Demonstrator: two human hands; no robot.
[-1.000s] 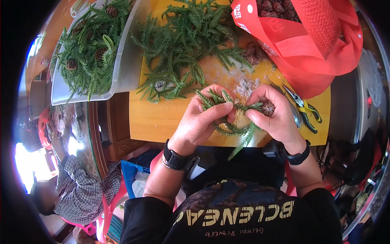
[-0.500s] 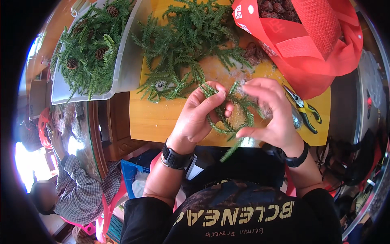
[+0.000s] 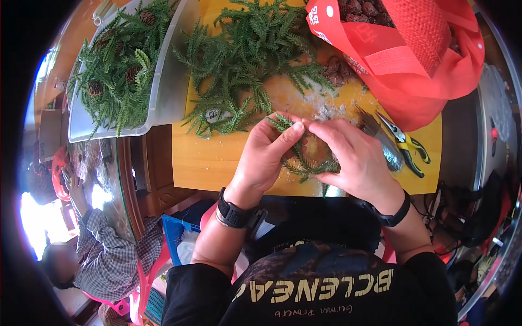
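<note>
A green artificial pine sprig [image 3: 305, 165], bent round into a loop, is held between my two hands above the near edge of the yellow table. My left hand [image 3: 267, 149] pinches it between thumb and fingers at its upper left. My right hand [image 3: 356, 155] curls around its right side, fingertips meeting the left thumb at the top and thumb at the lower edge. Part of the sprig is hidden behind the fingers. A pile of loose pine sprigs [image 3: 244, 60] lies just beyond, and black-and-yellow pliers [image 3: 405, 145] rest to the right.
At the left stands a translucent plastic bin [image 3: 163, 81] of greenery with pine cones [image 3: 132, 74]. A red bag [image 3: 402, 65] holding brown cones stands far right. White flakes lie on the yellow table [image 3: 209, 168]. Another person in a checked shirt [image 3: 109, 255] sits at the left.
My right hand has moved left and in against the sprig, its fingertips now at my left thumb. The sprig's hanging tip has swung out of sight behind the right hand.
</note>
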